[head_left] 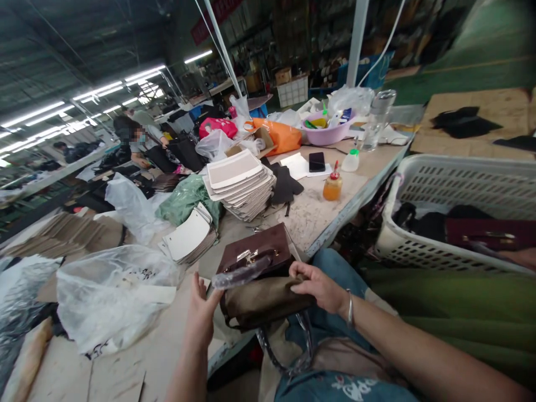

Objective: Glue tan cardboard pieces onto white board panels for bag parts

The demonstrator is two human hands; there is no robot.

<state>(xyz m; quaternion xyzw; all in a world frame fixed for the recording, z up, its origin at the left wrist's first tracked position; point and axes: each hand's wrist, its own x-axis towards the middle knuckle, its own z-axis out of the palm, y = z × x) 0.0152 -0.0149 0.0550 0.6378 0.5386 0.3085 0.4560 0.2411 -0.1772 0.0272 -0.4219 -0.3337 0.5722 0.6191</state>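
A dark maroon handbag [234, 258] with a metal clasp lies at the table's front edge, its brown cloth part [263, 298] facing me. Clear plastic wrap covers a strip along its front, and a dark handle wrapped in plastic [272, 354] hangs down toward my lap. My right hand [320, 287], with a bracelet at the wrist, pinches the right end of the brown cloth. At the bag's left end is my left hand [203, 312], fingers stretched and apart, the thumb by the bag's edge. Whether that thumb touches the bag I cannot tell.
Behind the bag stands a stack of pale panels [243, 181]; a smaller stack [188, 237] and a clear plastic bag [117, 301] lie left. An orange glue jar [332, 187] and a phone [317, 162] are farther back. A white basket [452, 251] holds bags at right.
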